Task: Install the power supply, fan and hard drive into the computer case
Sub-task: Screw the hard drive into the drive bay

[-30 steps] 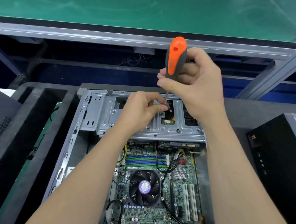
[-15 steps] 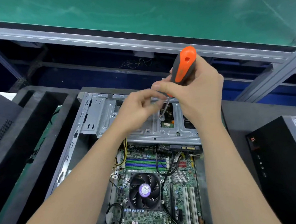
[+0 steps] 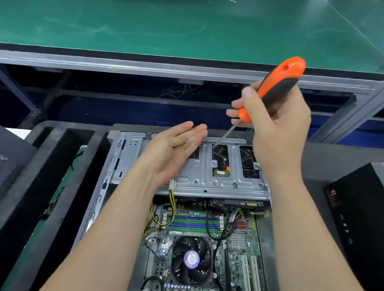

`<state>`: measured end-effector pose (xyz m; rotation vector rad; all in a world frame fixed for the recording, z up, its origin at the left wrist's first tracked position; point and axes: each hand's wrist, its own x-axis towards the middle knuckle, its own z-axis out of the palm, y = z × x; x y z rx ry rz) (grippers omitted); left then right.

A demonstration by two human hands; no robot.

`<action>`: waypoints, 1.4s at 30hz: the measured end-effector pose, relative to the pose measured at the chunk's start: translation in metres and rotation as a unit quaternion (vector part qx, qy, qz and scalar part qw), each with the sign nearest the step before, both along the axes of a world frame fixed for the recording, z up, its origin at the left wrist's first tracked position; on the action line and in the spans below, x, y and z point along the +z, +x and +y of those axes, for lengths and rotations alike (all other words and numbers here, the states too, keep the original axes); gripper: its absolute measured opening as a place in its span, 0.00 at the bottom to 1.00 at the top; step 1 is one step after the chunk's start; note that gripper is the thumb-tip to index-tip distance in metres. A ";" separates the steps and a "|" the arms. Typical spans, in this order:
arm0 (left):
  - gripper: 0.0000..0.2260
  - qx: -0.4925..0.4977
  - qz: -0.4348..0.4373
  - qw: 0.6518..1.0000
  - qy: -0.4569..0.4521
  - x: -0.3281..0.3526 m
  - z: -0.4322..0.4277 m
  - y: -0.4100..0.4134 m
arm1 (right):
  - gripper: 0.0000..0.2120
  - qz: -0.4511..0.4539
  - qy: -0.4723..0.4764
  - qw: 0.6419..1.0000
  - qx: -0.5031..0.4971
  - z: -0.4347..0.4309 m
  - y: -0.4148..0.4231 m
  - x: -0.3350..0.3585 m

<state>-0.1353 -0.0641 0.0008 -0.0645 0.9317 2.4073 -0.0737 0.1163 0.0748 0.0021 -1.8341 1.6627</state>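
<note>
Left hand (image 3: 175,150) lies flat, fingers straight, a screw (image 3: 187,141) on it — right hand (image 3: 279,127) grasps the screwdriver (image 3: 277,85) above the drive cage (image 3: 234,163); black tower (image 3: 368,225) at right, green bench (image 3: 180,23) behind.

Your computer case (image 3: 118,162) lies on its side, panel off, board showing. The hard drive (image 3: 220,155) sits under the silver cage (image 3: 195,180) at the far end, seen through cutouts. The black fan (image 3: 191,260) with a purple sticker lies flat mid-board.
</note>
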 end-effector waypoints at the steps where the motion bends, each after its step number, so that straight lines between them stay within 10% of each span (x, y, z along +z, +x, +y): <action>1: 0.16 -0.004 -0.006 1.000 0.020 0.000 0.000 0.001 | 0.05 0.009 -0.012 1.000 -0.003 -0.001 0.001 0.002; 42: 0.13 0.047 -0.026 0.998 0.023 0.004 0.005 0.004 | 0.08 0.010 -0.102 0.995 0.001 -0.025 0.002 0.000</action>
